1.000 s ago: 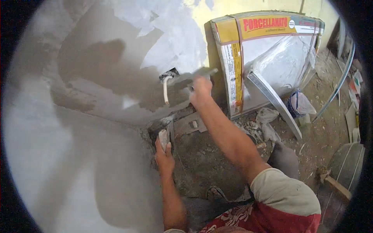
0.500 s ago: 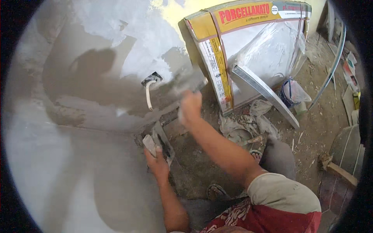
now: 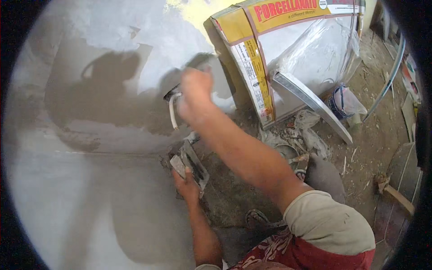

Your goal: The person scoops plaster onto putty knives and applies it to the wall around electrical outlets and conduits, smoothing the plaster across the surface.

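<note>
My left hand (image 3: 187, 186) is closed round the pale, block-like handle of a flat plastering trowel (image 3: 198, 167). Its plaster-smeared blade is tilted beside the foot of the wall. Higher up, my right hand (image 3: 197, 92) is a blurred fist close to the wall (image 3: 153, 67), over the patch of fresh grey plaster. The flat scraper it gripped in the earlier frame is mostly hidden behind the hand now. Just left of that hand, a white cable (image 3: 173, 112) hangs out of a dark wall box (image 3: 171, 93).
A large strapped tile carton (image 3: 254, 67) leans on the wall at the right. Against it rest clear plastic and a metal channel (image 3: 315, 108). A dark blue bucket (image 3: 338, 102), crumpled plastic bags (image 3: 308, 126) and a wooden-handled tool (image 3: 396, 198) lie on the dirt floor.
My right hand has swept left and up along the wall from beside the carton to near the wall box. My left hand and its trowel have shifted only slightly.
</note>
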